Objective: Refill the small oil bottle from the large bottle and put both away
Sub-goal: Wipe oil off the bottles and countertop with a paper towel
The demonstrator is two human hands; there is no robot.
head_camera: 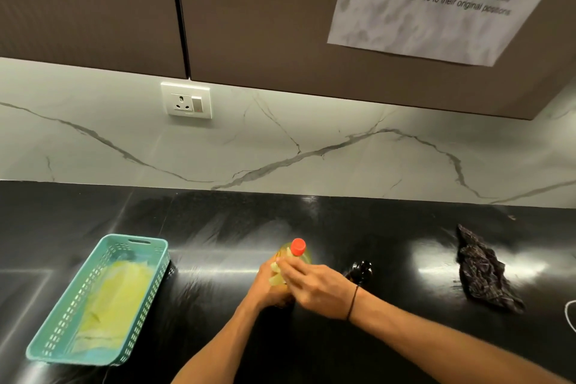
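The large oil bottle (296, 254), yellow with a red cap, stands upright on the black counter (218, 259) near the middle. My left hand (269, 287) grips its body from the left. My right hand (314, 285) lies across the bottle's shoulder just below the cap, fingers curled against it. The small dark oil bottle (361, 270) stands just right of the large one, partly hidden behind my right wrist. The frame is a little blurred around the hands.
A teal plastic basket (131, 241) with yellow cloth inside sits at the left. A crumpled dark cloth (483, 271) lies at the right. A wall socket (186, 100) is on the marble backsplash. Brown cabinets hang overhead, one bearing a paper note (436, 15).
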